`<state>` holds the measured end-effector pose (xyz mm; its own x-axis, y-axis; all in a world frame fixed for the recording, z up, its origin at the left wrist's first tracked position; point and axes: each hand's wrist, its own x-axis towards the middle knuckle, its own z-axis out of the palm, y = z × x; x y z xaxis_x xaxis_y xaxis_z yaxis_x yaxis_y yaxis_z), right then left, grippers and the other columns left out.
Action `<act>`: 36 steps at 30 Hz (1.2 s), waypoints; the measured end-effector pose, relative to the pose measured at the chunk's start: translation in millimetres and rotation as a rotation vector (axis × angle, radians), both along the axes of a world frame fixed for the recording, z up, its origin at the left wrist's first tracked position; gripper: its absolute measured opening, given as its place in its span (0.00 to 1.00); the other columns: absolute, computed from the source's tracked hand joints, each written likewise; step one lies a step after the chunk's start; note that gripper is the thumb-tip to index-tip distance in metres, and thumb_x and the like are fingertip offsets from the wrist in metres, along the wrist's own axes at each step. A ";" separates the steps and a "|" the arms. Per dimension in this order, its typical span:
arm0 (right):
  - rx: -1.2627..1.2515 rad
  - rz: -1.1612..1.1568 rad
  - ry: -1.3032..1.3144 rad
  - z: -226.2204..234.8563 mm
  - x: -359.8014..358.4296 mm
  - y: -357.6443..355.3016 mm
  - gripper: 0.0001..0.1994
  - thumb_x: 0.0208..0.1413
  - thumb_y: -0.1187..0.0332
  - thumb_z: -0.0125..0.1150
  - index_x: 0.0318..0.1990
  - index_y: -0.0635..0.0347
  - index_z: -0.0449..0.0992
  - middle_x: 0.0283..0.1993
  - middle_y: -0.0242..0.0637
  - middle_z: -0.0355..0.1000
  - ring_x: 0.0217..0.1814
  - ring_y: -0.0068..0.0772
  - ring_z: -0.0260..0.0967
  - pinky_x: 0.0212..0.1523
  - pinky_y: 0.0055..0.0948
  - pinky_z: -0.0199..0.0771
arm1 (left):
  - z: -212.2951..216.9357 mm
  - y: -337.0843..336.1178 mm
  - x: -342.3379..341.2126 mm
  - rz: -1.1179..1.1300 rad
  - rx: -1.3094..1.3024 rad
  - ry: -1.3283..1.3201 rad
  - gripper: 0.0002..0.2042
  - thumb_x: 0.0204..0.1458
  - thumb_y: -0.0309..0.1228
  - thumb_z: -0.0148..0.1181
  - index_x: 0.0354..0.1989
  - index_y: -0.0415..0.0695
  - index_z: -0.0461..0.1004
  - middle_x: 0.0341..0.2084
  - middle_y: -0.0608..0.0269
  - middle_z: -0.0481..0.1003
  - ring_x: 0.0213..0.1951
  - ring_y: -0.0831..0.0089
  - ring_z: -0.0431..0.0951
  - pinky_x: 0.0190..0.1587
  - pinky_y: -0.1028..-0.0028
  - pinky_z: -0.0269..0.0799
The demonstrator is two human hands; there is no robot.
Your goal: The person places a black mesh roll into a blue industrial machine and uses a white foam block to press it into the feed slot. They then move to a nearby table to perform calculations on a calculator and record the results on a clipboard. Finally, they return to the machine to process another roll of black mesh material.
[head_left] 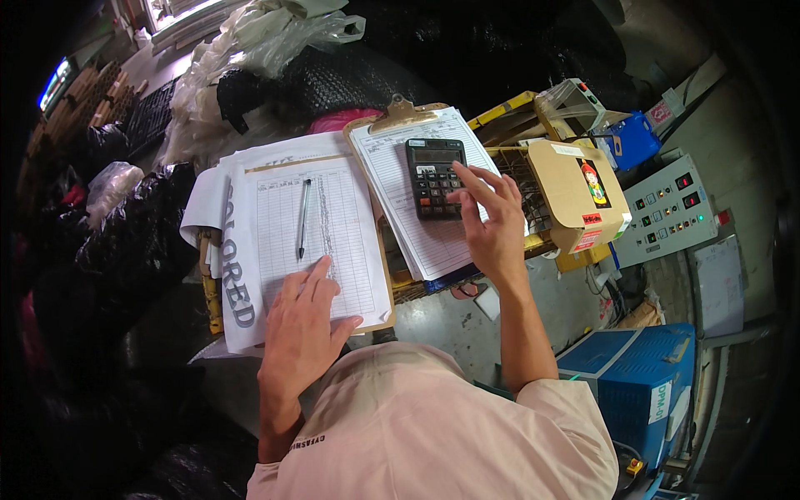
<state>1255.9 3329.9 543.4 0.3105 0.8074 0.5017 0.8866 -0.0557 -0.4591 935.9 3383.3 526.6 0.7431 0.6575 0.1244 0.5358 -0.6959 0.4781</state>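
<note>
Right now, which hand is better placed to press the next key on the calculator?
The right hand. Its fingers already touch the calculator on the clipboard. The left hand lies flat on the form sheet, pointing at a row, with the pen between it and the calculator.

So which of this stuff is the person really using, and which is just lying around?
In use: calculator under the right hand; ruled sheet under the left hand; pen; clipboard.

Lying about: cardboard box, blue case, control panel, black bags.
</note>
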 end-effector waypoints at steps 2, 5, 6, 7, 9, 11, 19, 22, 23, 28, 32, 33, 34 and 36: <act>-0.021 -0.004 -0.001 -4.5 -2.8 -10.7 0.22 0.70 0.75 0.59 0.70 0.52 0.80 0.43 0.31 0.88 0.76 0.39 0.70 0.82 0.58 0.48 | 0.3 0.0 0.1 0.001 -0.005 -0.003 0.24 0.55 0.38 0.76 0.53 0.37 0.76 0.73 0.45 0.70 0.65 0.44 0.71 0.67 0.50 0.70; -0.062 -0.007 -0.023 -11.8 -4.1 -15.4 0.23 0.70 0.75 0.58 0.71 0.52 0.79 0.43 0.30 0.88 0.76 0.38 0.69 0.82 0.57 0.47 | 0.1 -0.1 0.1 0.002 -0.010 0.000 0.24 0.55 0.38 0.76 0.53 0.37 0.75 0.72 0.45 0.71 0.65 0.44 0.71 0.67 0.50 0.70; -0.044 -0.001 -0.016 -8.9 -3.9 -13.0 0.23 0.70 0.75 0.58 0.71 0.52 0.78 0.43 0.30 0.88 0.76 0.38 0.69 0.82 0.57 0.47 | 0.5 0.3 0.0 0.001 -0.009 0.004 0.24 0.55 0.38 0.76 0.53 0.37 0.75 0.72 0.46 0.71 0.65 0.44 0.71 0.67 0.50 0.70; -0.027 0.006 -0.009 -6.3 -2.6 -7.9 0.24 0.70 0.75 0.59 0.71 0.51 0.78 0.43 0.30 0.88 0.76 0.38 0.69 0.82 0.57 0.47 | 0.4 0.6 0.0 -0.001 -0.011 0.004 0.24 0.55 0.38 0.76 0.53 0.37 0.75 0.72 0.46 0.71 0.65 0.44 0.71 0.67 0.50 0.70; 0.008 0.021 -0.011 -4.7 -2.5 7.5 0.24 0.70 0.75 0.59 0.71 0.51 0.78 0.44 0.29 0.88 0.76 0.38 0.69 0.82 0.57 0.47 | 0.2 0.4 -0.8 0.000 -0.010 0.006 0.24 0.55 0.38 0.76 0.53 0.37 0.75 0.72 0.46 0.71 0.65 0.44 0.71 0.66 0.50 0.70; 0.035 0.021 -0.038 -3.6 -4.9 23.0 0.24 0.70 0.75 0.58 0.71 0.50 0.78 0.44 0.29 0.88 0.76 0.38 0.69 0.82 0.57 0.47 | 1.0 0.7 0.2 -0.007 0.004 0.000 0.24 0.55 0.38 0.76 0.54 0.37 0.75 0.72 0.46 0.71 0.65 0.44 0.71 0.66 0.50 0.70; 0.031 -0.099 -0.060 -9.9 8.4 8.0 0.25 0.69 0.76 0.58 0.72 0.50 0.78 0.44 0.31 0.88 0.74 0.39 0.71 0.82 0.56 0.46 | 0.1 0.7 2.3 0.007 -0.003 -0.004 0.24 0.54 0.38 0.77 0.53 0.37 0.76 0.72 0.45 0.71 0.66 0.44 0.71 0.67 0.51 0.70; 0.058 -0.134 0.007 -19.3 13.6 3.6 0.23 0.69 0.76 0.61 0.69 0.53 0.81 0.46 0.32 0.88 0.67 0.38 0.75 0.77 0.47 0.59 | 0.4 0.2 2.7 0.004 -0.004 -0.007 0.24 0.54 0.38 0.77 0.53 0.37 0.76 0.72 0.45 0.71 0.66 0.44 0.71 0.67 0.51 0.70; 0.086 -0.143 0.068 -18.3 10.6 -1.0 0.21 0.70 0.76 0.61 0.69 0.54 0.81 0.47 0.32 0.88 0.64 0.36 0.77 0.75 0.43 0.64 | -0.2 -0.4 1.2 0.008 0.000 -0.003 0.24 0.54 0.38 0.77 0.53 0.37 0.76 0.72 0.45 0.71 0.66 0.44 0.71 0.67 0.52 0.70; 0.265 -0.316 0.481 -37.3 17.0 -16.8 0.17 0.74 0.77 0.60 0.67 0.62 0.81 0.53 0.39 0.87 0.58 0.26 0.80 0.64 0.29 0.75 | -0.2 0.0 1.2 0.020 0.000 -0.020 0.23 0.54 0.38 0.77 0.52 0.37 0.77 0.72 0.47 0.72 0.66 0.46 0.72 0.67 0.53 0.70; 0.275 -0.292 0.406 -78.8 31.7 -26.3 0.17 0.75 0.75 0.56 0.67 0.66 0.81 0.55 0.43 0.87 0.52 0.25 0.82 0.56 0.29 0.80 | 1.2 -1.9 0.4 0.043 -0.010 0.028 0.24 0.55 0.41 0.75 0.53 0.37 0.78 0.72 0.49 0.71 0.67 0.48 0.72 0.68 0.53 0.70; 0.269 -0.286 0.426 -74.5 28.3 -27.9 0.17 0.76 0.75 0.56 0.67 0.65 0.81 0.55 0.43 0.87 0.52 0.25 0.82 0.56 0.27 0.79 | 0.1 -1.1 2.3 0.041 0.002 0.022 0.24 0.56 0.41 0.75 0.53 0.38 0.78 0.72 0.49 0.71 0.67 0.48 0.71 0.68 0.52 0.70; 0.263 -0.281 0.445 -72.7 24.2 -27.9 0.17 0.76 0.75 0.56 0.66 0.65 0.81 0.54 0.43 0.87 0.52 0.24 0.82 0.56 0.26 0.79 | 0.1 -1.0 1.1 0.037 0.013 0.017 0.23 0.57 0.42 0.74 0.53 0.38 0.78 0.72 0.50 0.71 0.68 0.48 0.71 0.68 0.52 0.70; 0.249 -0.285 0.435 -71.1 24.3 -27.9 0.17 0.76 0.76 0.55 0.67 0.66 0.81 0.54 0.43 0.87 0.52 0.23 0.82 0.56 0.24 0.78 | 0.0 -1.2 0.0 0.035 -0.011 0.018 0.23 0.58 0.42 0.74 0.54 0.38 0.78 0.73 0.49 0.70 0.69 0.48 0.70 0.69 0.51 0.69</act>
